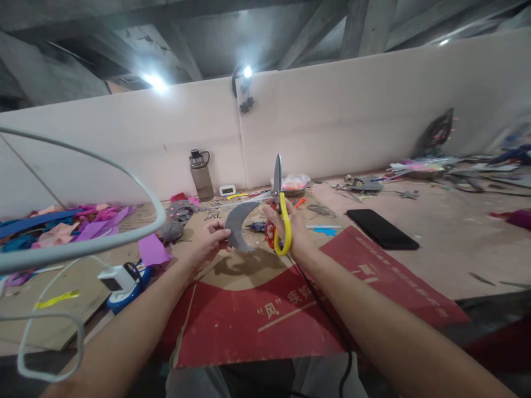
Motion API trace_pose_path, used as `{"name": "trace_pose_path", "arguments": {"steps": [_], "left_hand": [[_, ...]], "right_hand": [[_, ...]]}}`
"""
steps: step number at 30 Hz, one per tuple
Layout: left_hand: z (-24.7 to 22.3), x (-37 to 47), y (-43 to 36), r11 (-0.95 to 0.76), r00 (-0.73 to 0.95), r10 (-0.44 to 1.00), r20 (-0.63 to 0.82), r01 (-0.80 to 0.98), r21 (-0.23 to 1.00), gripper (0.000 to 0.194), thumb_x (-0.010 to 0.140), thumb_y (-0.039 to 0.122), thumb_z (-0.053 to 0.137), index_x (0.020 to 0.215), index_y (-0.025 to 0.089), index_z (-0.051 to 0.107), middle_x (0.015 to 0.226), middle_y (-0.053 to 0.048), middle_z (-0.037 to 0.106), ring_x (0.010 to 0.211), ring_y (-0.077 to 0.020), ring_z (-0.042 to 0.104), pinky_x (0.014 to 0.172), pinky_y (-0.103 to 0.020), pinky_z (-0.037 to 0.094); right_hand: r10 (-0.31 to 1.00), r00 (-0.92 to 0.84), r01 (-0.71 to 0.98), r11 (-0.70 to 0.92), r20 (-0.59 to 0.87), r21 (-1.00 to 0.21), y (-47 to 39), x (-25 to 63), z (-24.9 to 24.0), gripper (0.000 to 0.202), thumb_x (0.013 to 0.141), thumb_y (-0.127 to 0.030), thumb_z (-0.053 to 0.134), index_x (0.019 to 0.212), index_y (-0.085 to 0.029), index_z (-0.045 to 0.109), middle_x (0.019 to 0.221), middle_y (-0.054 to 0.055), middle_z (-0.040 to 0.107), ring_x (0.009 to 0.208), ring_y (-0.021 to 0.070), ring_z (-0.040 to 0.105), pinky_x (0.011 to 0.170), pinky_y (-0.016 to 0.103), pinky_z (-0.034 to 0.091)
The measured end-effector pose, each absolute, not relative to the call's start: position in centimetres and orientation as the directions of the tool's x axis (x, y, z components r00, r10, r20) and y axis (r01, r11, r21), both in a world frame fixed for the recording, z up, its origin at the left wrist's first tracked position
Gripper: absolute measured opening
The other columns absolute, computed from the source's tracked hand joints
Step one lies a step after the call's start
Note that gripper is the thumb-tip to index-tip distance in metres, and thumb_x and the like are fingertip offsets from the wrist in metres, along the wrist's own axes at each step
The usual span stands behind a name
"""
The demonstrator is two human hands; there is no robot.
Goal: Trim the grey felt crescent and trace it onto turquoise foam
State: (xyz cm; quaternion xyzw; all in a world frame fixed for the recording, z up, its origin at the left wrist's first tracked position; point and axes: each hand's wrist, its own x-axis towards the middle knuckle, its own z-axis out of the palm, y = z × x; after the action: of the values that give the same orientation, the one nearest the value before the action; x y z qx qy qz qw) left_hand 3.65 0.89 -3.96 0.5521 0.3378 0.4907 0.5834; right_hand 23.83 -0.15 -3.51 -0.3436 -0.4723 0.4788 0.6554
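A grey crescent-shaped piece point(238, 228) is pinched at its left edge by my left hand point(213, 237), above the cardboard. My right hand point(290, 224) is closed around scissors point(282, 221) with one yellow and one red handle, their blades pointing up. The crescent's upper tip lies close to the right hand's fingers; whether they touch it is unclear. Below both hands is a red and brown cardboard sheet point(257, 326). A glue gun or similar dark tool point(258, 226) shows between the hands, partly hidden.
A black phone point(382, 228) lies at the right. Behind are a grey bottle point(201, 176) and a small white clock point(227, 190). Colourful scraps point(99, 224) and a white charger point(117, 278) sit at the left. A white cable point(103, 243) crosses the left foreground.
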Motion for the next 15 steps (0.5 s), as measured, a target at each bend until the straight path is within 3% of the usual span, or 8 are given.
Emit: {"name": "trace_pose_path", "arguments": {"steps": [8,15], "left_hand": [[-3.97,3.92,0.72,-0.076,0.3,0.945,0.135,-0.199,0.977,0.027,0.062,0.026,0.08,0.075,0.015,0.059,0.062,0.0,0.061,0.047,-0.0101,0.057,0.043,-0.019,0.048],[-4.05,4.09,0.55,-0.072,0.322,0.938,0.124,-0.17,0.983,0.026,0.062,0.027,0.08,0.079,0.015,0.064,0.063,0.0,0.061,0.046,-0.0103,0.054,0.043,-0.021,0.046]], "right_hand": [[0.953,0.052,-0.342,0.299,0.3,-0.891,-0.56,23.79,-3.35,0.047,0.069,-0.048,0.073,0.102,-0.024,0.049,0.056,-0.012,0.044,0.036,0.0048,0.043,0.033,0.015,0.035],[0.953,-0.011,-0.274,0.288,0.303,-0.918,-0.43,23.91,-3.95,0.05,0.065,-0.045,0.075,0.102,-0.024,0.05,0.055,-0.012,0.045,0.036,0.007,0.044,0.033,0.018,0.038]]}}
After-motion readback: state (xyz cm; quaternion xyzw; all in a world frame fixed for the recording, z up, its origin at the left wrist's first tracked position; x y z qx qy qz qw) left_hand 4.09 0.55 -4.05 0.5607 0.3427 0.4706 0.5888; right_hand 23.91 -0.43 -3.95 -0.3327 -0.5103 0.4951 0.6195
